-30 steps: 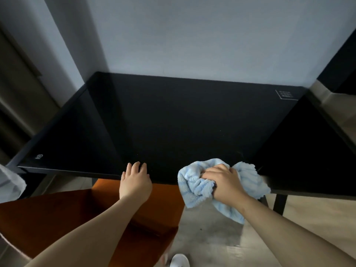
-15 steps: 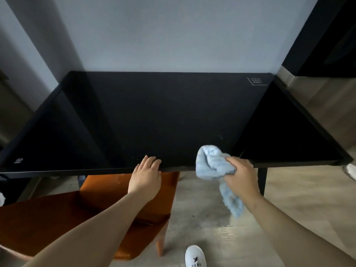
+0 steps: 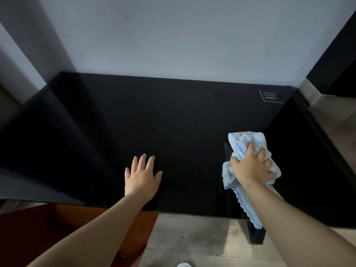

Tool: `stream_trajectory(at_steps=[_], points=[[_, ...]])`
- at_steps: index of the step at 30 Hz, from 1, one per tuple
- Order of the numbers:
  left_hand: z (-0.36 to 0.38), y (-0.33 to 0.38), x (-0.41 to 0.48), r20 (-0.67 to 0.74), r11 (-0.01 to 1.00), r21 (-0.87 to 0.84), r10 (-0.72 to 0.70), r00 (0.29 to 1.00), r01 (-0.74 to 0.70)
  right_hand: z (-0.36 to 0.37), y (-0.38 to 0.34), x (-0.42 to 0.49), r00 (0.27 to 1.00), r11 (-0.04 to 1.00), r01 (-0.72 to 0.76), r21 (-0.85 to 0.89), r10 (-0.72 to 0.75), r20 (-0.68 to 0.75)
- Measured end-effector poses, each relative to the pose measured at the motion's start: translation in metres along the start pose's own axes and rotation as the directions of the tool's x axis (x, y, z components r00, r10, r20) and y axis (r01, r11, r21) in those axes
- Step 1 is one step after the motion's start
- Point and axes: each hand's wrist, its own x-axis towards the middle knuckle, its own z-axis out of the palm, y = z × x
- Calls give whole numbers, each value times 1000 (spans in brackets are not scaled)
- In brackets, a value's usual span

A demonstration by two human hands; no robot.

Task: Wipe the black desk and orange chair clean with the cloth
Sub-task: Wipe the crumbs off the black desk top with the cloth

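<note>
The cloth (image 3: 248, 151), pale blue and bunched, was down on the right-hand part of the black desk (image 3: 173, 116), and the right hand (image 3: 250, 166) had it gripped from above, fingers curled into the folds, a loose tail hanging back along the forearm and over the desk's near edge. Most of the desktop lay to the left of and beyond that grip, its long axis running side to side across the view, so by my reading the stroke to come would be a sweep leftward along that length, or a push away toward the wall (image 3: 173, 35). The left hand (image 3: 142, 176) rested flat on the desk near the front edge, fingers straight and spread, holding nothing, well apart from the cloth; it looked like a brace, and it sat right in the path of any long leftward pass. Pale specks showed on the dark surface between the two hands. The orange chair (image 3: 57, 228) sat tucked under the front left of the desk, nearer the left arm, not yet wiped, I'd judge. A white printed label (image 3: 270, 96) marked the far right corner.
</note>
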Motion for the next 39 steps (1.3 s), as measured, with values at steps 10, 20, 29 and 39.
stream_trajectory(at_steps=[10,20,29,39], points=[[7,8,9,-103,988,-74,-140,985,133,19,-32,-58,634,572,718,397,-773,-34],[14,21,-6,-100,989,-57,-142,985,137,-6,7,11,906,900,422,-110,-417,72],[23,13,-27,-130,999,-44,-33,991,27,-20,43,-29,820,761,572,306,-512,-258],[16,13,-47,-80,998,-45,30,996,-34,14,28,-93,918,916,379,-131,-390,-69]])
